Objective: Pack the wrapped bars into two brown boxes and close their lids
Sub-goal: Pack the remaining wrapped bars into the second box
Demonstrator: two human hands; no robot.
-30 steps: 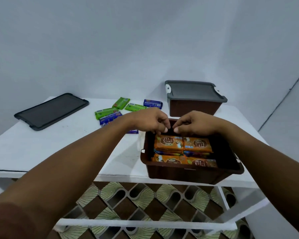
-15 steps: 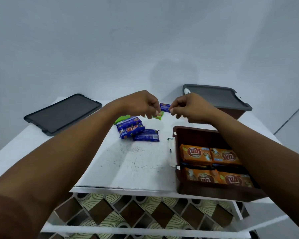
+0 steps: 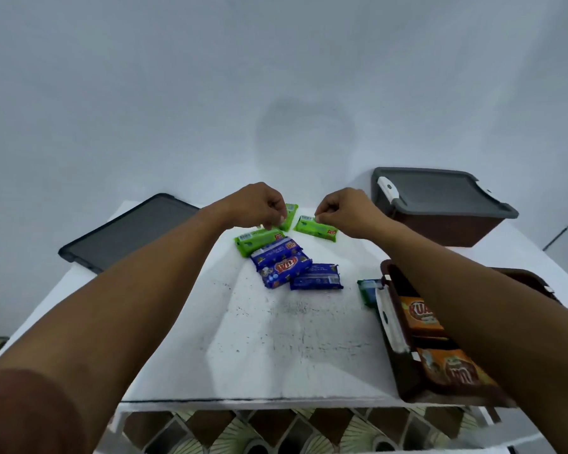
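Several wrapped bars lie mid-table: three green bars (image 3: pixel 315 227) at the back and blue bars (image 3: pixel 281 264) just in front of them. My left hand (image 3: pixel 259 204) pinches at the edge of a green bar (image 3: pixel 290 215). My right hand (image 3: pixel 341 209) pinches the near corner of the rightmost green bar. Both bars still rest on the table. The open brown box (image 3: pixel 404 371) sits at the front right under my right forearm, with orange bars (image 3: pixel 418 314) inside. Another bar (image 3: pixel 368 291) lies against its left wall. A second brown box (image 3: pixel 456 229) at the back right has its grey lid (image 3: pixel 440 194) closed.
A loose dark grey lid (image 3: pixel 128 232) lies flat at the back left of the white table (image 3: pixel 276 355). The table's front edge is close to me, with patterned floor tiles (image 3: pixel 276 434) below. A plain wall stands behind the table.
Both hands left the open brown box and moved up and left to the green bars at the back. The view turned left, so the open box now sits at the right edge.
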